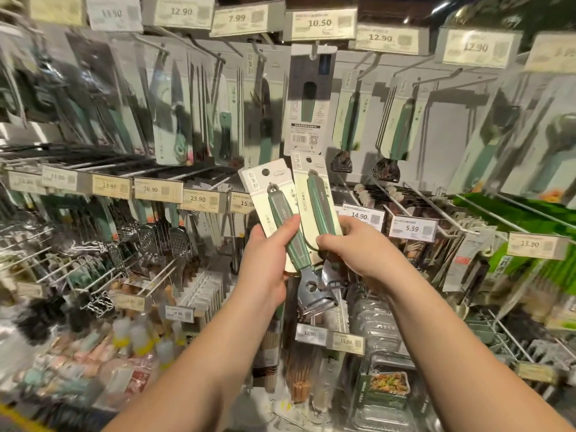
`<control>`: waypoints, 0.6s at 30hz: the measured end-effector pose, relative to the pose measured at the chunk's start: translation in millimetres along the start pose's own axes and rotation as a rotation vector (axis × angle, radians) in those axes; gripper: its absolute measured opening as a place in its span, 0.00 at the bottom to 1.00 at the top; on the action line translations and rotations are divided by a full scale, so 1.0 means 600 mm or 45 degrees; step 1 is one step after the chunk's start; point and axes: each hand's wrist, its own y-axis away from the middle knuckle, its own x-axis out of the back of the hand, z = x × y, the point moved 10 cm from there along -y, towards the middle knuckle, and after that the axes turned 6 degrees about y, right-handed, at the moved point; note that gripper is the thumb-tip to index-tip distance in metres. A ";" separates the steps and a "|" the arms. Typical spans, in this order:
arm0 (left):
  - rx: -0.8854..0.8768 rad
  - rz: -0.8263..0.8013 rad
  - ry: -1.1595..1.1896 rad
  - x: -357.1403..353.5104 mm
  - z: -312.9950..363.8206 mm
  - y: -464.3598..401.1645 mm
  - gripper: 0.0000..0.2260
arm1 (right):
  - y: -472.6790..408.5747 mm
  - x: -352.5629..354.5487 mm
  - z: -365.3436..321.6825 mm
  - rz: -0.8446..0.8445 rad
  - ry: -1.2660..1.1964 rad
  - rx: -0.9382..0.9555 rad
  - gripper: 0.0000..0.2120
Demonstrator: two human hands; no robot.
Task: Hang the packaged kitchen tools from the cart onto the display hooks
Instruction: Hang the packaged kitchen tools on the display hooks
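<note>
We've got two carded peelers fanned at centre frame: left hand (265,260) grips one pkg (276,207), right hand (349,244) the other (314,194), hang-holes up toward hook (314,53) at 12 o'clock.

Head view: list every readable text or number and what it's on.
"12.90" top-row white price tag
"7.99" tag
"10.50" tag
"36.90" middle-rail tag
"23.90" tag
"14.90" tag
"5.59" tag
"15.90" lower tag
Print on the two green-handled tool cards in the hands: too small to read.
</note>
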 end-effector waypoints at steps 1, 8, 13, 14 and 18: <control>-0.030 -0.005 -0.006 -0.003 0.006 -0.002 0.11 | 0.000 0.007 -0.002 0.039 -0.010 0.007 0.12; -0.155 0.026 0.046 -0.006 0.061 -0.013 0.10 | -0.006 0.059 0.000 0.315 -0.205 0.076 0.21; -0.176 -0.001 0.070 -0.017 0.090 -0.023 0.11 | -0.028 0.120 -0.005 0.538 -0.162 0.142 0.29; -0.172 -0.015 0.086 -0.021 0.095 -0.024 0.12 | -0.031 0.130 -0.006 0.576 -0.153 0.146 0.30; -0.170 -0.066 0.094 -0.032 0.109 -0.030 0.16 | -0.053 0.153 -0.007 0.668 -0.111 0.130 0.37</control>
